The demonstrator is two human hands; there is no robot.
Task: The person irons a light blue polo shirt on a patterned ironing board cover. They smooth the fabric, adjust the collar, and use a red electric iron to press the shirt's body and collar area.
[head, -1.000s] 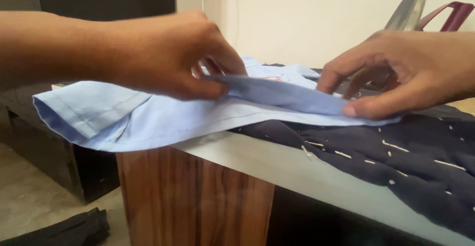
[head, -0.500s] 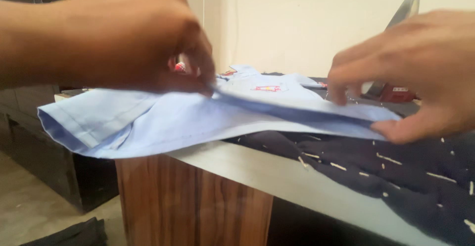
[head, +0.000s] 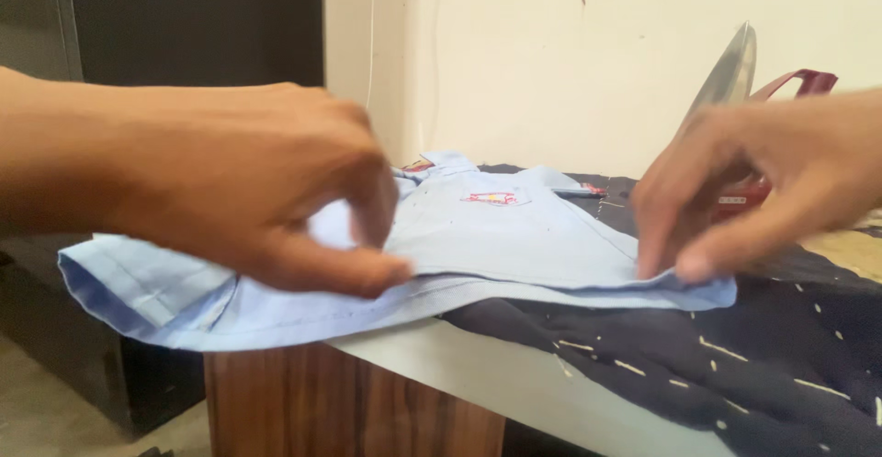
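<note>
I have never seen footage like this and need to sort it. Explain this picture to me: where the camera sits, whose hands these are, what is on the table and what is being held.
There is no machine here. One person wears a camera on the head, so you look down along their arms at their own two bare hands. The left hand pinches the near edge of a light blue shirt between thumb and fingers. The right hand pinches the same edge further along, near the shirt's corner. The shirt lies folded flat on a dark blue cloth with white dashes, which covers a table with a wooden side. One sleeve hangs over the table's end. Behind the right hand, an iron stands upright against the wall.
</note>
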